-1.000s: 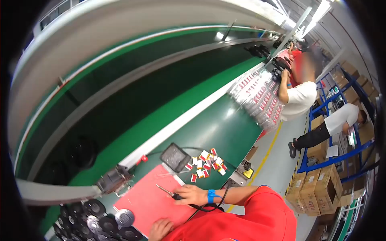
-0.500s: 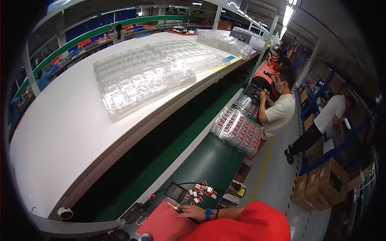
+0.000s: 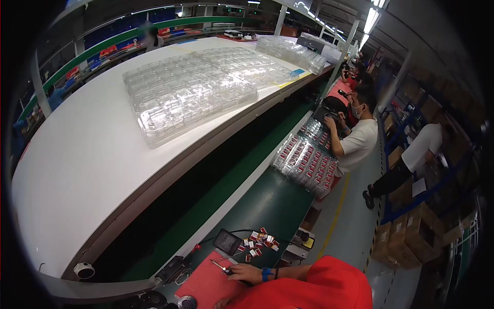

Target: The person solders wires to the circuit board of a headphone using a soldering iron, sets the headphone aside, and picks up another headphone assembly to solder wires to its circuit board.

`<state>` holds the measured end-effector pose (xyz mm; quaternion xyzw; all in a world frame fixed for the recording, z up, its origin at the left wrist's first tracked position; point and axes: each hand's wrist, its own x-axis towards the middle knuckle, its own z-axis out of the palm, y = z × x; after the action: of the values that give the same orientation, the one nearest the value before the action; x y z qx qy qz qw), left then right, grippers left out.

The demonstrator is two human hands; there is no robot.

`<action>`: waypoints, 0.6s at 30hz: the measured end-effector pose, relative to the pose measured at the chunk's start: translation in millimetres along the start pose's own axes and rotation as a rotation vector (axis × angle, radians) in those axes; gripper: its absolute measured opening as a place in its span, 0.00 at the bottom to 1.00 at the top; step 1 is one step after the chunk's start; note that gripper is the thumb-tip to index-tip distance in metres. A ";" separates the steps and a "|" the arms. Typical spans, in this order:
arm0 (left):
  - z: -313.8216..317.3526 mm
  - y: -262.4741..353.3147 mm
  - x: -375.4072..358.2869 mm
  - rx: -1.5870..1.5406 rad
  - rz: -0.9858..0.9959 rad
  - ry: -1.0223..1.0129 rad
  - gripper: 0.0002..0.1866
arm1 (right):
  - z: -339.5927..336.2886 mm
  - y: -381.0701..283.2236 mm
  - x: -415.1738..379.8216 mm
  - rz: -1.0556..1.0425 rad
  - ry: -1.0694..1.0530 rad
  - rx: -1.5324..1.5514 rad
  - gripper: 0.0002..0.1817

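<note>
My right hand [image 3: 246,273], with a blue band at its wrist, is closed around a slim tool [image 3: 222,267] with a metal shaft and dark handle. The tool points up and left over a pink-red mat [image 3: 203,280]. At the bottom edge, only a little of my left hand [image 3: 222,303] shows beside the mat; its fingers are mostly hidden. Beyond the right hand sits a dark rectangular tray-like case [image 3: 227,241]. Several small red, white and yellow blocks [image 3: 262,240] lie loosely beside it on the green bench [image 3: 252,206].
Clear plastic trays [image 3: 190,92] cover part of the white table [image 3: 77,170]. Further along the bench are trays filled with red pieces [image 3: 306,162], where a co-worker [image 3: 357,139] sits. Cardboard boxes [image 3: 411,237] stand on the right floor. A round metal container [image 3: 187,302] is near the mat.
The tool in my right hand has turned slightly, its shaft now clearer over the mat. The co-worker's hands have shifted a little. The view has moved slightly.
</note>
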<state>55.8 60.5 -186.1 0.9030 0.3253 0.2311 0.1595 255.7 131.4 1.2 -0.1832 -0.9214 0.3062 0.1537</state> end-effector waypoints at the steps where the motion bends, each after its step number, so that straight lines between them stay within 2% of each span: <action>1: 0.2 -1.2 1.6 -0.014 0.005 -0.006 0.22 | -0.1 1.0 -0.2 -0.001 -0.001 0.002 0.21; 7: -7.9 -15.0 13.3 -0.072 0.020 -0.035 0.21 | 4.9 2.4 -1.2 0.002 -0.030 0.002 0.20; 9: -10.9 -20.1 15.0 -0.092 0.022 -0.049 0.21 | 13.0 5.7 -2.4 -0.069 0.084 -0.007 0.23; 10: -11.2 -18.2 9.6 -0.105 0.007 -0.057 0.21 | 17.2 7.6 -4.4 -0.080 0.075 0.011 0.23; 13: -3.6 20.8 -40.6 -0.132 -0.204 -0.031 0.20 | 27.1 15.8 -9.7 -0.038 0.096 -0.015 0.21; 16: 24.0 122.3 -97.3 -0.115 -0.676 0.117 0.20 | 30.6 28.9 -14.0 -0.056 0.103 -0.047 0.18; 17: -23.3 123.5 -67.7 0.015 -0.459 0.128 0.25 | 26.7 28.8 -15.0 0.024 0.042 -0.031 0.17; 18: -62.5 127.2 -50.1 -0.222 -0.550 -0.088 0.26 | 23.0 27.1 -14.3 0.099 -0.029 -0.031 0.16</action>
<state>54.5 -57.9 -93.4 0.7671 0.5234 0.1739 0.3277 265.9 133.8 -35.8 -0.2266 -0.9179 0.3019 0.1222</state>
